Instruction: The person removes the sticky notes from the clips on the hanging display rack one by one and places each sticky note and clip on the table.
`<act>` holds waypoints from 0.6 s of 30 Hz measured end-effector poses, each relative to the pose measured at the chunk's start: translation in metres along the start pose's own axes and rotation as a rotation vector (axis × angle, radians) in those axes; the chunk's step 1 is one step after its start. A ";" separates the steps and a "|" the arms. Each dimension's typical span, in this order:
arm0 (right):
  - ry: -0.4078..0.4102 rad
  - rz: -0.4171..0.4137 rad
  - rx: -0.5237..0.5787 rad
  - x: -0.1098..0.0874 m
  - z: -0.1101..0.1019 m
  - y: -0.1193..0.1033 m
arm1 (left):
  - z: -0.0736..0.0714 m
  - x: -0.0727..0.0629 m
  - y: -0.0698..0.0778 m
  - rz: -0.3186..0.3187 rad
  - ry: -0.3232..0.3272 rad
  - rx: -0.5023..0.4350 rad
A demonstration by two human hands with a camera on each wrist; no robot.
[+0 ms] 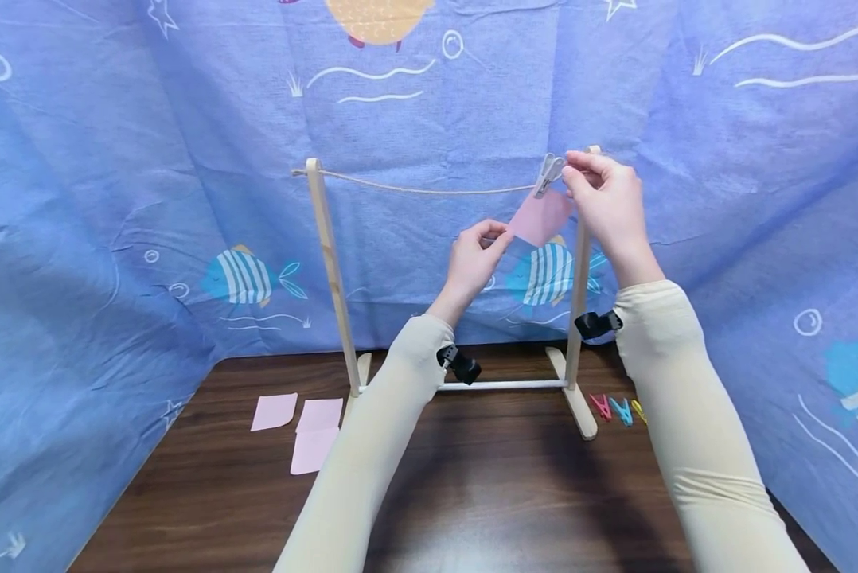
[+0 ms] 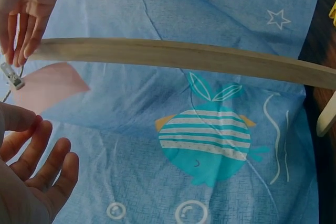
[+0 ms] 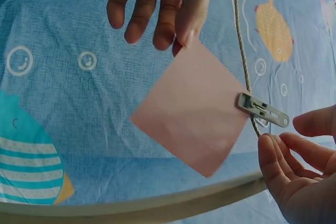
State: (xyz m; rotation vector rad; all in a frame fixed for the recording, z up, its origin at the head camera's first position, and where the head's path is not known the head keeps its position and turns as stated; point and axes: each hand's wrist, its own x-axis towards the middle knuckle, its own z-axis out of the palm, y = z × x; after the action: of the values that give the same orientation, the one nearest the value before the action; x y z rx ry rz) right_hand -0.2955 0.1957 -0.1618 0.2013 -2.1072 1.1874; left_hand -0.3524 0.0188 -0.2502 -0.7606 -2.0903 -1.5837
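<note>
A square pink paper (image 1: 541, 216) hangs tilted from the rope (image 1: 429, 191), held near one corner by a grey clothespin (image 3: 261, 110). My left hand (image 1: 474, 259) pinches the paper's opposite corner between thumb and fingers; in the right wrist view this left hand (image 3: 163, 9) has its other fingers spread loosely. Beside the clothespin's handle end is my right hand (image 1: 608, 203), thumb and fingertips parted. The right wrist view shows a small gap between that right hand (image 3: 307, 166) and the clothespin. Whether its fingertips touch the rope, I cannot tell.
A wooden stand with a left post (image 1: 333, 278) and a right post (image 1: 579, 294) carries the rope. Several pink papers (image 1: 274, 411) lie on the brown table (image 1: 501, 493) at left. Red (image 1: 601, 407), blue (image 1: 621, 411) and yellow clothespins (image 1: 639, 411) lie at right. A blue patterned cloth (image 1: 429, 103) hangs behind.
</note>
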 end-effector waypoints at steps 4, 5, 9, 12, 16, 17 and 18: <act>0.008 -0.002 -0.028 -0.002 0.002 -0.001 | 0.001 0.000 0.001 0.015 0.001 0.018; 0.005 -0.004 -0.021 -0.002 0.003 -0.001 | 0.001 0.000 0.001 0.016 -0.001 0.018; -0.014 -0.024 0.030 -0.002 0.005 -0.001 | 0.003 -0.001 0.002 0.019 0.002 0.017; -0.030 -0.041 0.079 -0.001 0.007 -0.001 | 0.004 -0.001 0.003 0.027 0.009 0.022; -0.043 -0.030 0.171 0.000 0.009 -0.003 | 0.005 -0.001 0.004 0.037 0.012 0.028; -0.046 -0.025 0.199 0.000 0.010 -0.003 | 0.006 -0.001 0.004 0.039 0.012 0.028; -0.049 -0.022 0.225 0.001 0.010 -0.003 | 0.006 -0.001 0.003 0.040 0.011 0.024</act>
State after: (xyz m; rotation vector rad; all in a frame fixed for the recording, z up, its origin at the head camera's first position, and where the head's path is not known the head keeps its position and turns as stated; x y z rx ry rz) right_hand -0.2998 0.1862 -0.1627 0.3589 -2.0047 1.4186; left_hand -0.3496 0.0250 -0.2499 -0.7787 -2.0692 -1.5354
